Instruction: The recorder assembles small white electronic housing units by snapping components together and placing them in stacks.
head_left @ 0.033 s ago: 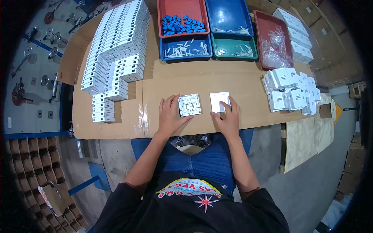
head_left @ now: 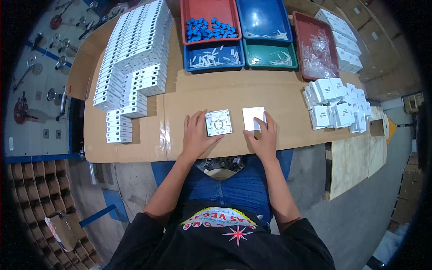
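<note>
My left hand (head_left: 195,135) grips the left side of a square white housing (head_left: 218,123) with a moulded or printed pattern on its face. Its fingers lie along the left edge, and the thumb runs by the lower edge. Just to the right is a plain white square plate (head_left: 252,115), apart from the housing. My right hand (head_left: 264,139) holds that plate, thumb at its lower edge and a fingertip on its face. The other fingers curl at its right side. Both squares are close to the cardboard's near edge.
Tall stacks of white square units (head_left: 135,45) stand on the left of the cardboard-covered table (head_left: 189,94). Along the back are a red tray (head_left: 238,27) of blue pieces, a blue tray (head_left: 216,69) of white plugs, and a green tray (head_left: 272,68). White packets (head_left: 335,101) are heaped at the right.
</note>
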`<move>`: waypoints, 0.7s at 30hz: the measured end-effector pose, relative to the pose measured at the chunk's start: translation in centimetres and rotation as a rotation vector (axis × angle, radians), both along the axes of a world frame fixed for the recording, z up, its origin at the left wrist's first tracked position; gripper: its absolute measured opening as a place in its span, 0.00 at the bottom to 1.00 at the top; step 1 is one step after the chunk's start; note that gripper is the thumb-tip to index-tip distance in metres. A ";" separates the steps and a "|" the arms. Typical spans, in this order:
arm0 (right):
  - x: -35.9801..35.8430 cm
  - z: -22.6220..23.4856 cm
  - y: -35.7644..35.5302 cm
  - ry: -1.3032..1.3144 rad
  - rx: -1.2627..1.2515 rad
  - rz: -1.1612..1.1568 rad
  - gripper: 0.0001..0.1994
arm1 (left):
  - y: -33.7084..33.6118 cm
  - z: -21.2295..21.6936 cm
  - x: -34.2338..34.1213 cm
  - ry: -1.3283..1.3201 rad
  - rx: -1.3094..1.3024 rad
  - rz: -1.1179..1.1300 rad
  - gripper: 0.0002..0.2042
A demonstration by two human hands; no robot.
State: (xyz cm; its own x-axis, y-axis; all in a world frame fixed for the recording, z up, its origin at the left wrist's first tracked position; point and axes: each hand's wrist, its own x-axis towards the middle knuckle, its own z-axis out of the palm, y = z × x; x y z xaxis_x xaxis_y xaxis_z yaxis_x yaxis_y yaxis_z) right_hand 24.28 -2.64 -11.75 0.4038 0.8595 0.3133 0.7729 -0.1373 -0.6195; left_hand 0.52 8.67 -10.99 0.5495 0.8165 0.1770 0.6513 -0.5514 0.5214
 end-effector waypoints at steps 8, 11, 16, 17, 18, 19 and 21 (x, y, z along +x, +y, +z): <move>3.4 2.1 1.0 0.097 0.149 -0.024 0.13 | 0.1 -0.7 -1.3 -0.189 -0.157 0.062 0.49; 8.8 5.8 2.6 0.102 0.183 -0.154 0.07 | -0.2 -0.5 -0.7 -0.162 -0.109 0.052 0.45; 20.3 13.1 8.8 -0.096 0.076 -0.356 0.18 | -0.5 0.2 -0.8 -0.151 -0.026 0.037 0.41; 23.8 13.2 10.2 -0.155 -0.032 -0.392 0.18 | -0.4 0.4 -0.6 -0.133 -0.031 0.042 0.40; 27.1 12.9 11.5 -0.192 -0.043 -0.377 0.16 | -0.4 0.6 -0.3 -0.145 -0.034 0.040 0.39; 29.6 12.8 13.0 -0.222 -0.096 -0.380 0.13 | -0.4 0.4 -0.5 -0.149 -0.027 0.038 0.39; 33.7 11.7 15.7 -0.253 -0.143 -0.381 0.12 | -0.2 -0.4 -0.9 -0.097 -0.100 0.071 0.43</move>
State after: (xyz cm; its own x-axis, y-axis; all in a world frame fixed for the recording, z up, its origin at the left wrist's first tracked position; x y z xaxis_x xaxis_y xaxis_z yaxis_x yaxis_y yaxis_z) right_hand 57.97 13.05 -0.01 0.6246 0.7070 0.3316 0.7752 -0.5099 -0.3729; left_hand -0.36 8.44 -11.37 0.4744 0.8688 0.1418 0.6308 -0.4478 0.6337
